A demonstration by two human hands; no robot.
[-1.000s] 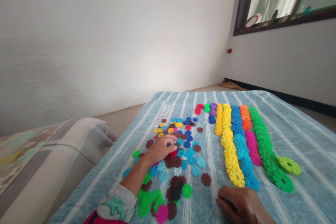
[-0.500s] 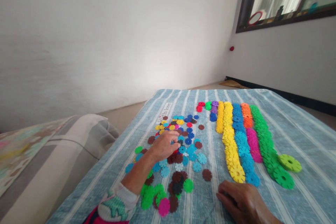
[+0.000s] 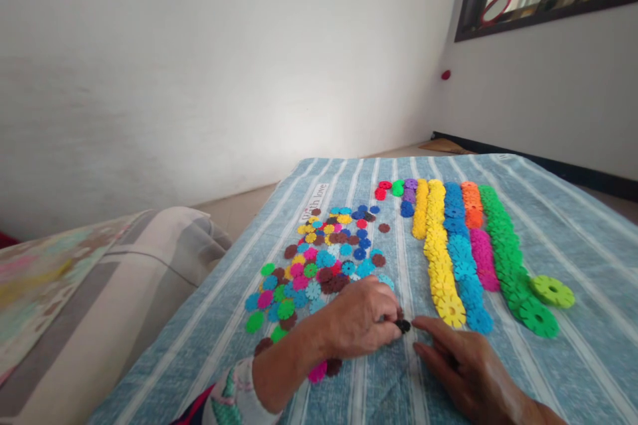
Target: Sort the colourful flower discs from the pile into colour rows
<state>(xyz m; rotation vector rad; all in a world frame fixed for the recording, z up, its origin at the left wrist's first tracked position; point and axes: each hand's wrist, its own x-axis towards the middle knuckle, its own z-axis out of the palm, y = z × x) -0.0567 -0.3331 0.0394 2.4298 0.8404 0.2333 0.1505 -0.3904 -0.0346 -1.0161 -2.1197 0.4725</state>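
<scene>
The left hand [image 3: 361, 317] pinches a black disc [image 3: 404, 326] between thumb and fingers; the disc is small, dark and tilted. The right hand [image 3: 466, 362] is partly open, thumb and forefinger parted, forefinger tip just beside the disc; whether they touch I cannot tell.

Around and beyond the left hand spreads a loose pile of mixed discs [image 3: 326, 277], flat, plastic-looking and notched round the rim, overlapping too much to count.

Ahead of the right hand run overlapping rows: two yellow rows [image 3: 438, 246], one blue row [image 3: 461, 259], one orange row [image 3: 471, 206], one magenta row [image 3: 482, 259] and one green row [image 3: 508, 259]. One lime disc [image 3: 553, 291] with a central hole rests by the green row's near end. Two red discs [image 3: 385, 184] lie farthest ahead. Under everything is a blue-and-white striped cloth [image 3: 593, 345], slightly creased.
</scene>
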